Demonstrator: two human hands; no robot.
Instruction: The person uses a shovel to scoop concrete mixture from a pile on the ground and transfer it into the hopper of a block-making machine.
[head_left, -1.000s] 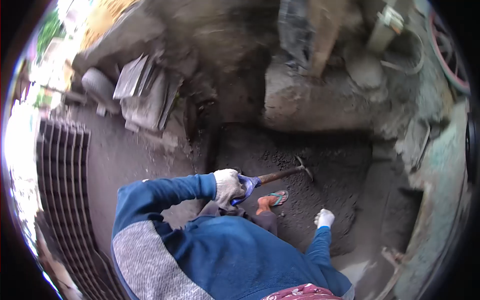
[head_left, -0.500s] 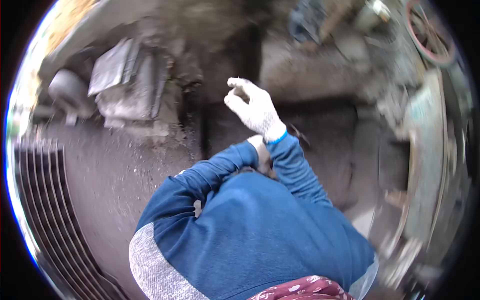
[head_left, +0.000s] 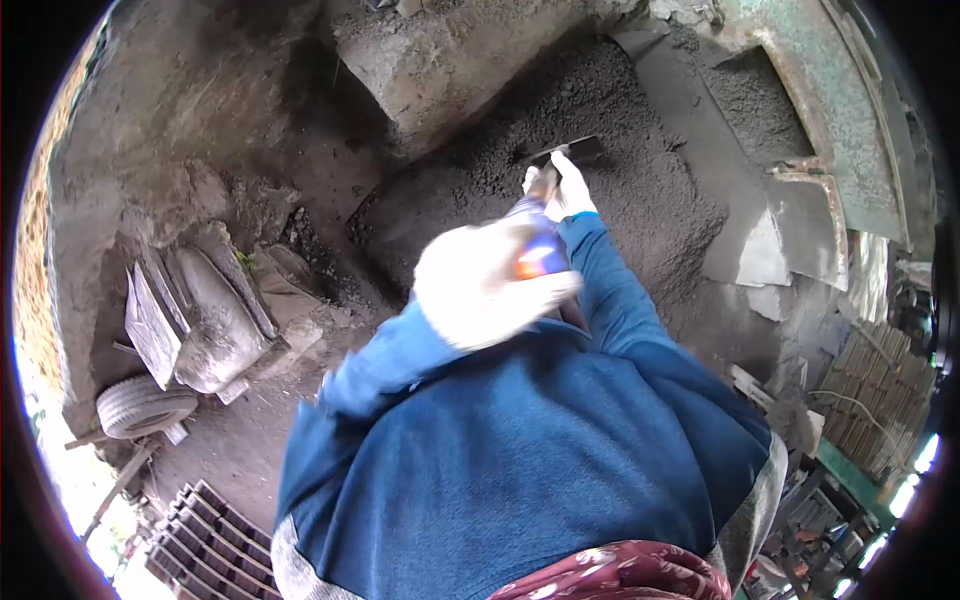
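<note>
My left hand (head_left: 480, 285), in a white knitted glove and smeared by motion, is closed round the blue and orange top of a shovel's handle (head_left: 540, 253) close to my chest. Further forward, my right hand (head_left: 570, 190), also gloved, grips the shaft lower down. Just beyond it a thin dark metal edge of the shovel shows over a heap of dark grey, grainy material (head_left: 620, 190). Most of the blade is hidden or seen edge-on.
A concrete block (head_left: 450, 60) borders the heap at the front. Worn slabs (head_left: 215, 320) and a tyre (head_left: 145, 408) stand at left, with a slatted rack (head_left: 215, 545) below them. Rusty-edged panels (head_left: 850, 130) and stacked boards (head_left: 870, 390) are at right.
My right hand, raised with curled fingers before, has moved forward onto the shovel's shaft. My left hand has come up into plain sight on the handle's top. The view has turned right.
</note>
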